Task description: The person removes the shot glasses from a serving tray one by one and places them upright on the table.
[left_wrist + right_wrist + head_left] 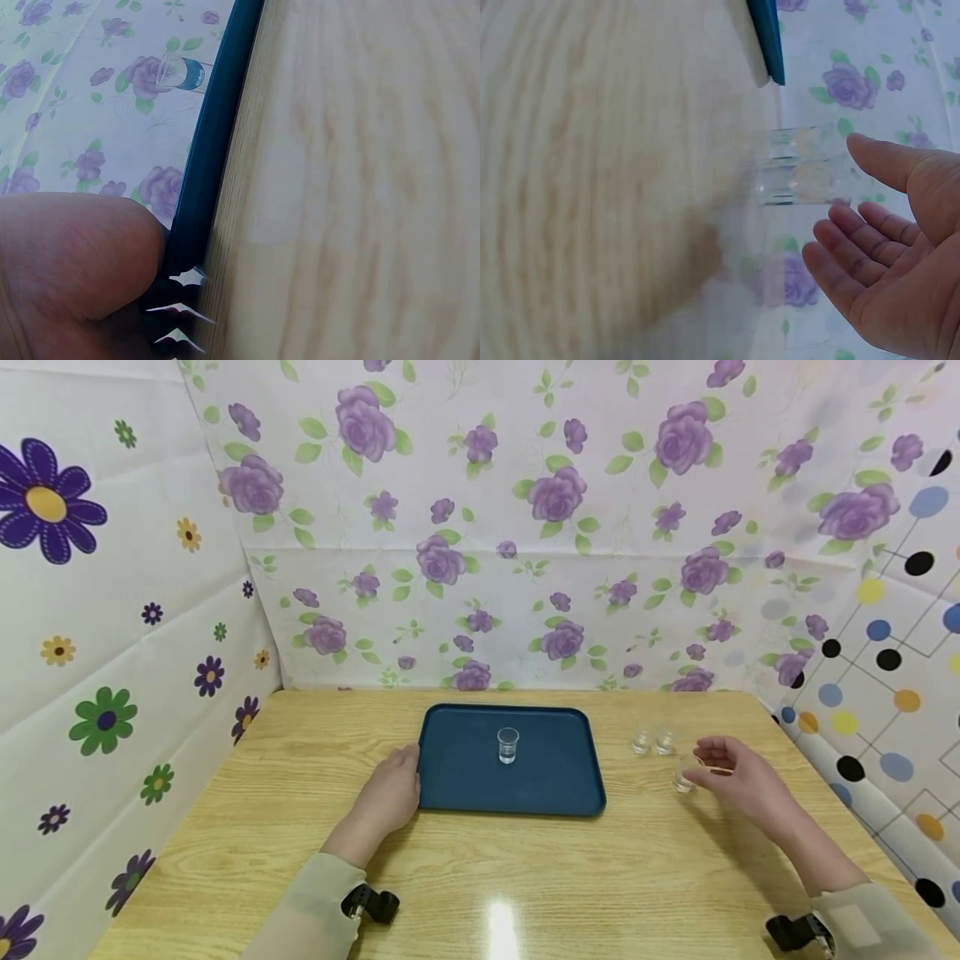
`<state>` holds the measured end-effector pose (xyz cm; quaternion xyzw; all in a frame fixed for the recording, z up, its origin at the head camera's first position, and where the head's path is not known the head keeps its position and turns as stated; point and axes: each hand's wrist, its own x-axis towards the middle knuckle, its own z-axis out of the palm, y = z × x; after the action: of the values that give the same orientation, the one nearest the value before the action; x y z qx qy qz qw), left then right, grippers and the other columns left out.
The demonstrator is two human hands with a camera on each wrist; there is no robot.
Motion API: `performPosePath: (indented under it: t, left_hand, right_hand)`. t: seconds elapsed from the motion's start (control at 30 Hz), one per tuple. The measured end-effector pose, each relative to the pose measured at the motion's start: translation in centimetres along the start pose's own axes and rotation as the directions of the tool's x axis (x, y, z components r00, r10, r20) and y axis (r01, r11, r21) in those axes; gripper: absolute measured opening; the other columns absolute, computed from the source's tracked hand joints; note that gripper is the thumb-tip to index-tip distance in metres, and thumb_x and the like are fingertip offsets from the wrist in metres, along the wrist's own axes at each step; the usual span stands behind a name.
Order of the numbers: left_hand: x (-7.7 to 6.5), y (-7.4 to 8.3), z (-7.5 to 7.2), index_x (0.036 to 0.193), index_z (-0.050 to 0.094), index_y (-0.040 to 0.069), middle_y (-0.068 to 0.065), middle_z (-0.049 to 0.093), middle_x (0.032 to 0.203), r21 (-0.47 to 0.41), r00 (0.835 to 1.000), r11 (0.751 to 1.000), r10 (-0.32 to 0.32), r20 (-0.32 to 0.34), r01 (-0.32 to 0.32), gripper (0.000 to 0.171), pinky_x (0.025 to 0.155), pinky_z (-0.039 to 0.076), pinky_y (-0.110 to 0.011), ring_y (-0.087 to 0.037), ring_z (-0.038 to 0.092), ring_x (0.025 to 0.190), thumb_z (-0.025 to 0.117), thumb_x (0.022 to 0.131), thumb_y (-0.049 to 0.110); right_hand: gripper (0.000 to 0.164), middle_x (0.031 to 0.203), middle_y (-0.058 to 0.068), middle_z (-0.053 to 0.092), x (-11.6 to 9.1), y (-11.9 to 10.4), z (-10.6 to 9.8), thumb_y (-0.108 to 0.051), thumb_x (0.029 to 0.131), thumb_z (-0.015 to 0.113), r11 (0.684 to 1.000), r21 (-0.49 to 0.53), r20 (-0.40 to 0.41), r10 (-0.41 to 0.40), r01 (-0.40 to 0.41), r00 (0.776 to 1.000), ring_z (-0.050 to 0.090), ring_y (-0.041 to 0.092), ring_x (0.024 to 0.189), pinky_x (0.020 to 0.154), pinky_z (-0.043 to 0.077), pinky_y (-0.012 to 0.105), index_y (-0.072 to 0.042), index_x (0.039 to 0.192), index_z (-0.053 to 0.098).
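A small clear shot glass [507,747] stands upright on a dark blue rectangular tray [465,785]. My left hand [388,789] rests against the tray's left edge, fingers lying along it. In the left wrist view, the thumb side of that hand meets the tray rim [214,127]. Over on the right, my right hand [742,781] reaches around another shot glass [683,777] on the table. Thumb and fingers are spread apart in the right wrist view, with the nearer glass [802,182] just beyond the fingertips.
Two more shot glasses, one [641,742] beside the other [664,742], stand right of the tray, behind the right hand. Everything sits on a light wooden table [480,868]. Patterned cloth [495,610] hangs at the back and both sides.
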<state>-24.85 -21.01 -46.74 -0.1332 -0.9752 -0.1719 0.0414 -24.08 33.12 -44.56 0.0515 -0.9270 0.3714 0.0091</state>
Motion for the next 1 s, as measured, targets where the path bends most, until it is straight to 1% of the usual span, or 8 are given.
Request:
performPosePath:
  t: [0.1, 0.23, 0.37, 0.53, 0.73, 0.87, 1.0]
  left_hand:
    - [0.0, -0.1, 0.0, 0.159, 0.041, -0.019, -0.036, 0.047, 0.162, 0.003, 1.000, 1.000, 0.003, 0.001, -0.003, 0.052, 0.129, 0.039, -0.059, -0.052, 0.043, 0.153, 0.054, 0.114, 0.001]
    - [0.0, -0.1, 0.0, 0.159, 0.041, -0.019, -0.036, 0.047, 0.162, 0.004, 1.000, 1.000, 0.002, -0.001, -0.002, 0.051, 0.129, 0.038, -0.059, -0.052, 0.043, 0.153, 0.054, 0.114, 0.001]
    - [0.0, 0.0, 0.0, 0.159, 0.042, -0.019, -0.036, 0.048, 0.162, 0.004, 1.000, 1.000, 0.003, -0.005, -0.003, 0.051, 0.130, 0.038, -0.059, -0.052, 0.044, 0.153, 0.054, 0.114, 0.001]
    - [0.0, 0.0, 0.0, 0.157, 0.043, -0.021, -0.037, 0.049, 0.160, -0.002, 1.000, 1.000, 0.014, -0.014, -0.014, 0.050, 0.129, 0.039, -0.059, -0.053, 0.045, 0.152, 0.055, 0.113, 0.000]
    - [0.1, 0.0, 0.0, 0.157, 0.042, -0.021, -0.037, 0.048, 0.161, -0.005, 1.000, 1.000, 0.011, -0.010, -0.011, 0.050, 0.130, 0.037, -0.058, -0.052, 0.044, 0.153, 0.053, 0.113, -0.001]
    - [0.1, -0.1, 0.1, 0.158, 0.041, -0.021, -0.037, 0.047, 0.162, -0.012, 1.000, 1.000, 0.003, 0.001, -0.003, 0.050, 0.131, 0.035, -0.059, -0.052, 0.042, 0.154, 0.053, 0.113, -0.001]
    - [0.2, -0.1, 0.0, 0.159, 0.040, -0.020, -0.037, 0.046, 0.163, -0.015, 1.000, 1.000, -0.003, 0.006, 0.003, 0.051, 0.131, 0.035, -0.059, -0.052, 0.040, 0.155, 0.052, 0.114, 0.000]
  right_hand:
    - [0.088, 0.158, 0.034, 0.051, 0.0, -0.7, -0.2, -0.051, 0.107, 0.073, 1.000, 0.008, -0.008, -0.017, 0.017, 1.000, 0.049, 0.058, 0.143, 0.113, 0.049, 0.070, 0.008, 0.163, 0.040]
    - [0.093, 0.165, 0.034, 0.043, 0.1, -1.9, -0.3, -0.054, 0.106, 0.073, 0.999, 0.022, -0.021, -0.037, 0.037, 0.999, 0.040, 0.059, 0.150, 0.120, 0.040, 0.074, 0.006, 0.167, 0.036]
    - [0.095, 0.170, 0.031, 0.038, 0.4, -3.5, -0.2, -0.053, 0.106, 0.074, 0.998, 0.043, -0.020, -0.044, 0.045, 0.999, 0.034, 0.061, 0.153, 0.121, 0.038, 0.076, 0.002, 0.170, 0.032]
    - [0.098, 0.174, 0.029, 0.032, 0.8, -5.5, 0.6, -0.056, 0.104, 0.074, 0.997, 0.066, -0.008, -0.049, 0.050, 0.999, 0.028, 0.062, 0.156, 0.120, 0.037, 0.079, -0.002, 0.173, 0.029]
    - [0.096, 0.175, 0.026, 0.032, 1.5, -7.8, 2.0, -0.055, 0.104, 0.075, 0.990, 0.119, 0.005, -0.082, 0.081, 0.997, 0.026, 0.057, 0.159, 0.124, 0.034, 0.075, -0.005, 0.173, 0.030]
    - [0.094, 0.175, 0.024, 0.034, 2.2, -9.0, 3.2, -0.054, 0.104, 0.075, 0.983, 0.154, 0.023, -0.108, 0.103, 0.994, 0.027, 0.053, 0.161, 0.127, 0.034, 0.071, -0.006, 0.173, 0.033]
    - [0.090, 0.174, 0.021, 0.038, 2.9, -10.0, 4.3, -0.052, 0.105, 0.076, 0.978, 0.168, 0.037, -0.131, 0.123, 0.991, 0.029, 0.050, 0.162, 0.128, 0.034, 0.068, -0.009, 0.172, 0.035]
